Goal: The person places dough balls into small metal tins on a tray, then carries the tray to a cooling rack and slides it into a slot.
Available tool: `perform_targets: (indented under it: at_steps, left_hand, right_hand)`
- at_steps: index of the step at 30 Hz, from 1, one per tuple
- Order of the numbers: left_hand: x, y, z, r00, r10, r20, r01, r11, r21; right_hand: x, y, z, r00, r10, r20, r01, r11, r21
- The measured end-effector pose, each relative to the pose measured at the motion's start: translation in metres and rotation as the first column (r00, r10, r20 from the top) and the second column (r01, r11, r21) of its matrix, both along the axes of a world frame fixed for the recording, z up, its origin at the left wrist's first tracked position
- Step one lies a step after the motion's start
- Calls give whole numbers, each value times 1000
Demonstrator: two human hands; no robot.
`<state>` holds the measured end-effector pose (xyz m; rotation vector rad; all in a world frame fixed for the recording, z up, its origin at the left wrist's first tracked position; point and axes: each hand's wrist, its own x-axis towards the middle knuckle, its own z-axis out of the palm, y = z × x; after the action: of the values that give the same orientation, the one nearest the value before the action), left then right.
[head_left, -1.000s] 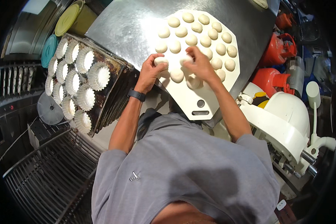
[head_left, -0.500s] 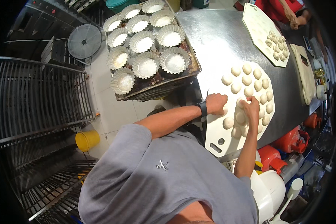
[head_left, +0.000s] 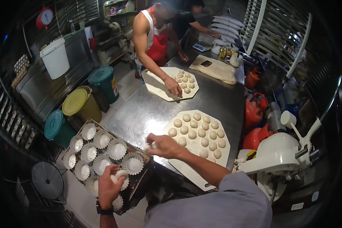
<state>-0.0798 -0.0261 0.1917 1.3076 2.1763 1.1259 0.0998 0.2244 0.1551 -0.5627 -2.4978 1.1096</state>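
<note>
My left hand [head_left: 109, 189], with a dark watch at its wrist, is over the near edge of a tray of fluted tins. Its fingers are closed on pale dough balls [head_left: 121, 174]; how many is partly hidden. My right hand [head_left: 164, 146] reaches across from the right, between the tray and a cream board. A dough ball [head_left: 151, 146] shows in its curled fingers. Round, smooth dough balls [head_left: 192, 134] sit in loose rows on the eight-sided board [head_left: 180, 167]. Several fluted tins [head_left: 134, 164] have white contents in the bottom. My hands hide some of the tins nearest me.
A metal table [head_left: 131, 110] carries a second board [head_left: 155, 81], where a co-worker's hand [head_left: 173, 86] touches smaller dough pieces. Beyond lies a folded cloth-like slab [head_left: 220, 72]. A white mixer [head_left: 277, 152] and red gas cylinders [head_left: 254, 138] stand right; lidded bins [head_left: 81, 102] stand left.
The view has swung up and round. Both hands have left the board with dough balls: the left is now over the tins, the right beside the tray. The board's near part holds fewer balls.
</note>
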Motion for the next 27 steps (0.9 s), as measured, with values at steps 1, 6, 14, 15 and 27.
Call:
perform_targets:
  at_steps: [1,6,14,15,27]
  left_hand:
    - [-11,-3,-2,1000,-18,-4,19,1000,13]
    - [-10,-25,1,999,31,-27,-35,985,-169]
    - [-63,-27,-31,958,-45,-282,13,993,-115]
    - [-64,-29,-35,958,-38,-283,10,995,-100]
    - [-60,-25,-69,996,-57,-70,35,958,-284]
  right_hand:
    - [-19,-7,5,999,27,26,-29,997,70]
    - [-44,-45,16,985,117,124,-125,991,52]
    - [-89,-18,-60,992,107,73,-115,988,105]
    - [-88,-29,-27,974,76,214,-94,992,78]
    - [-96,-63,-27,940,235,249,-270,956,114]
